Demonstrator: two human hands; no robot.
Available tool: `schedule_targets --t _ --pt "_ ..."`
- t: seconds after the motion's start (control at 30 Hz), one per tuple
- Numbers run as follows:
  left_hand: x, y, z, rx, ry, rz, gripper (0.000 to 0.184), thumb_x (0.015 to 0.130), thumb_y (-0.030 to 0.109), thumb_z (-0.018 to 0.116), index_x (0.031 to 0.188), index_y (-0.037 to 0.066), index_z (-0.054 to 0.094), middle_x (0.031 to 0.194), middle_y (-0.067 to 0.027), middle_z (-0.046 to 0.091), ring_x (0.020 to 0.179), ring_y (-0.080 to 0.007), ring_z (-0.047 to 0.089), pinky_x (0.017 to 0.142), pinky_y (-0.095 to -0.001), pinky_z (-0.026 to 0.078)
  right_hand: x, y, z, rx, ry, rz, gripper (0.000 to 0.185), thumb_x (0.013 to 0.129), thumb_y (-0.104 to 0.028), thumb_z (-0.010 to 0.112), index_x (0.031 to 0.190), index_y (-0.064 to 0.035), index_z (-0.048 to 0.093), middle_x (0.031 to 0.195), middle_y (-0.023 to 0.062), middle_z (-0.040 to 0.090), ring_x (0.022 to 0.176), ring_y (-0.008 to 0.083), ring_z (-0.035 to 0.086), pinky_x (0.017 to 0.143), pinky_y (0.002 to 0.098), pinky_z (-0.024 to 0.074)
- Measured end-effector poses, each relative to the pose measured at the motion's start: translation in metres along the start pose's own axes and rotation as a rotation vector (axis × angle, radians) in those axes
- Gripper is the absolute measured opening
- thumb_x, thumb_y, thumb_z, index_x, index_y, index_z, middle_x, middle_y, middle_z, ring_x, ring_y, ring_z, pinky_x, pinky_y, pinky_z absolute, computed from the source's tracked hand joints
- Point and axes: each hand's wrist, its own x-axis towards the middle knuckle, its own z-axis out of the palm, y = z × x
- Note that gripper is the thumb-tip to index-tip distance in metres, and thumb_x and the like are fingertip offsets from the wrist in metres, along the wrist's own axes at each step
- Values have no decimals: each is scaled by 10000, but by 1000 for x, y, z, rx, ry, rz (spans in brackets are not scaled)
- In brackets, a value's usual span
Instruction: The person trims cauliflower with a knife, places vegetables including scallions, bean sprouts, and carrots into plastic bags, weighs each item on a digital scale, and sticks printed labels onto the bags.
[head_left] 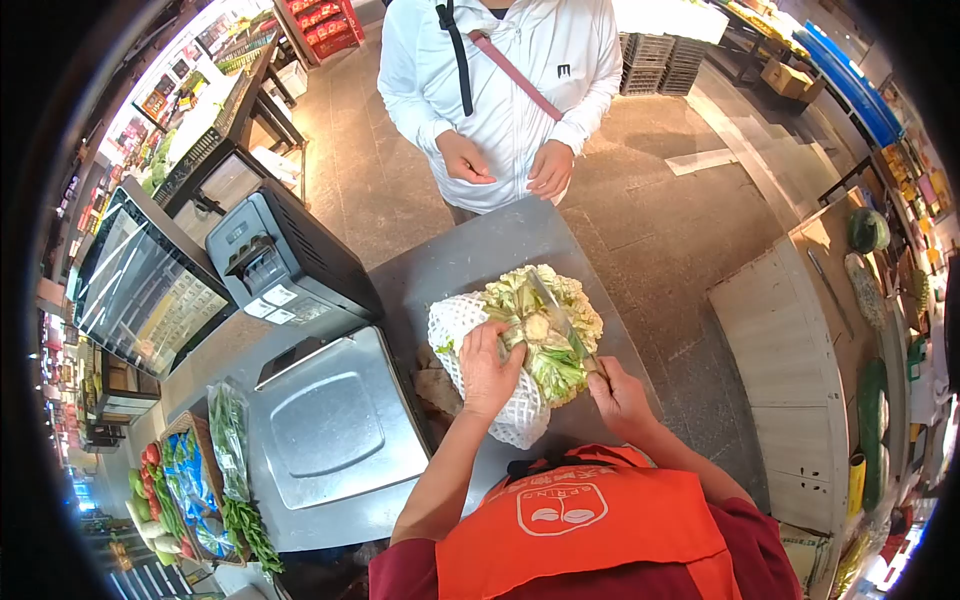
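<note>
A cauliflower (538,328) lies stem side up on the grey counter (500,240), with green leaves around its thick stem. White foam netting (457,325) wraps its left and lower sides. My left hand (488,370) presses on the netting and the left side of the cauliflower, its fingers partly spread. In my right hand (617,398) is the handle of a knife (562,318); the blade runs up and left across the right part of the cauliflower, touching or just above it.
Across the counter stands a person in a white jacket (510,90), hands near the counter's edge. A scale with a metal plate (325,425) and a black machine (290,255) are at left, beside bagged greens (228,440) and a vegetable basket (238,535). Shelving (790,370) stands right.
</note>
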Motion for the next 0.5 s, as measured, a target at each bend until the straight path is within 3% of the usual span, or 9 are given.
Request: schedule_targets --t 0.07,0.17,0.27,0.5 --pt "-5 -2 2 -16 8 -6 330 700 129 658 991 68 513 987 -114 537 943 -311 481 815 -396 365 1 3 3 -50 -40 20 235 900 -254 475 995 -40 452 735 174 532 662 346 539 608 364 423" --pt "-7 -2 2 -38 4 -31 321 717 130 643 1000 62 508 1017 -125 528 973 -316 468 845 -399 351 1 -7 6 -90 -41 28 216 903 -226 475 1016 -42 477 695 134 521 620 253 525 587 338 418" --pt "-7 -2 4 -85 1 -65 326 730 155 639 1014 60 510 1064 -133 522 1010 -314 460 876 -404 338 5 -6 15 -172 -28 -36 219 905 -238 464 996 -39 467 706 163 532 638 313 542 591 365 423" --pt "-8 -4 5 -113 28 -46 324 726 142 642 1011 60 511 1032 -127 527 991 -309 466 856 -399 344 7 -8 16 -291 -110 48 246 913 -251 429 1035 -38 416 748 232 544 719 429 540 602 442 410"
